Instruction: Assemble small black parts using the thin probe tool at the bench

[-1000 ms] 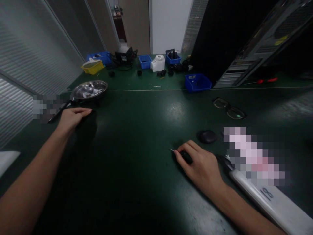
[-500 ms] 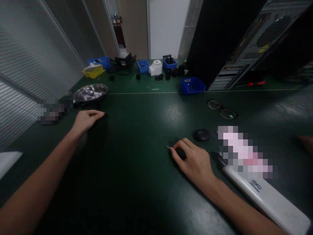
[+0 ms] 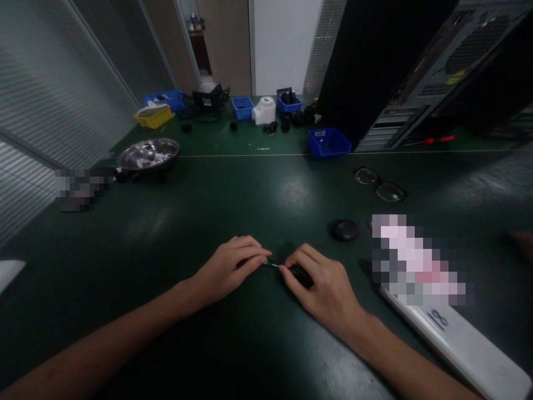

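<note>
My right hand (image 3: 322, 278) is closed around a screwdriver (image 3: 302, 273), its black handle mostly inside the fingers and its thin metal shaft pointing left. My left hand (image 3: 233, 264) is at the tip of that shaft, thumb and fingers pinched together. Whatever is between those fingertips is too small and dark to make out. Both hands are low over the dark green table (image 3: 233, 200), fingertips a short gap apart. A black computer mouse (image 3: 345, 229) lies just beyond my right hand.
Eyeglasses (image 3: 380, 184) and a white device marked 18 (image 3: 466, 339) lie to the right. At the left is a metal bowl (image 3: 170, 150) with small pieces inside. Blue bins (image 3: 328, 145), a yellow bin (image 3: 154, 116) and a computer case (image 3: 400, 111) stand at the back.
My left hand has moved right and nearer, from beside the metal bowl to the screwdriver's tip. My right hand keeps its hold, nearly in the same place.
</note>
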A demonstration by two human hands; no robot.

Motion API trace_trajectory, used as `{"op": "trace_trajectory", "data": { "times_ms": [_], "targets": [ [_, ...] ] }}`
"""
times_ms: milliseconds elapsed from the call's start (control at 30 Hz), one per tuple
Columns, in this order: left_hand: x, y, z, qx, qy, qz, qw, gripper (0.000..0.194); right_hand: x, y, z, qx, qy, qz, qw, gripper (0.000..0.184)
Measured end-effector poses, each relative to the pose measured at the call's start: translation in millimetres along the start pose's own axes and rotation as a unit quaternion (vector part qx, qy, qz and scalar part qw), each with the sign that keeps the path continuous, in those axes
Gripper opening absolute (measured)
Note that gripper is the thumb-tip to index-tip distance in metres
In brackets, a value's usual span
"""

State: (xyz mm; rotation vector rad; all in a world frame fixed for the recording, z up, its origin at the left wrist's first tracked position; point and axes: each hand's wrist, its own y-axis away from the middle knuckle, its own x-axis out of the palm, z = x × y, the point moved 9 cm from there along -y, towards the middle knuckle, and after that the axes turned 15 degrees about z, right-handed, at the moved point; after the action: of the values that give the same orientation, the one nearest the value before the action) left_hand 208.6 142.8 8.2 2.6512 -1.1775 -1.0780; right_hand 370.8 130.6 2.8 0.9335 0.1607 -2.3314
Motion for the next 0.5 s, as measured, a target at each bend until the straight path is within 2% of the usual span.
{"op": "trace_trajectory", "data": {
  "times_ms": [233,500],
  "targets": [
    [3.7,1,-3,0.034,0.031,0.008,0.999,0.021,1,1,-2,0.01,-0.008,0.009,1.0,0.019],
    [1.5,4,-11,0.092,-0.023,-0.029,0.995,0.024,3,1,-2,-0.012,-0.016,0.002,1.0,0.016]
  ]
}}
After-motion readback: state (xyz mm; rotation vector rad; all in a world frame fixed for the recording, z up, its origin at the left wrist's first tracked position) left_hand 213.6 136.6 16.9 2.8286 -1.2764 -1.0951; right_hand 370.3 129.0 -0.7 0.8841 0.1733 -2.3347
